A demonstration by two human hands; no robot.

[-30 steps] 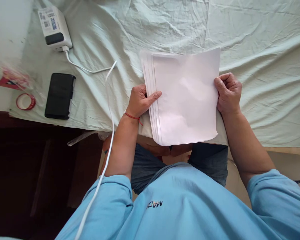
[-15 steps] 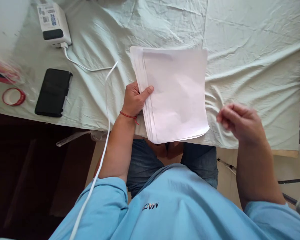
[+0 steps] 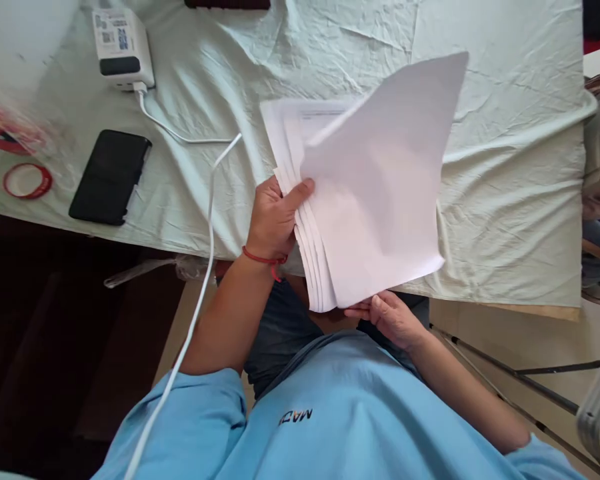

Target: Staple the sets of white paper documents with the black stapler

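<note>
Paper stack (image 3: 325,220), white, top sheet (image 3: 385,187) lifted

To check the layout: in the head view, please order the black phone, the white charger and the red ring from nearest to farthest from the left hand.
From the left hand:
1. black phone, to its left.
2. white charger, far upper left.
3. red ring, at the left edge.

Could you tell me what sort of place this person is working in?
Probably a makeshift desk in a home or small office: a table draped with a wrinkled pale green cloth, with a white charger and cable, a black phone, and a stack of white paper gripped by the left hand.
</note>
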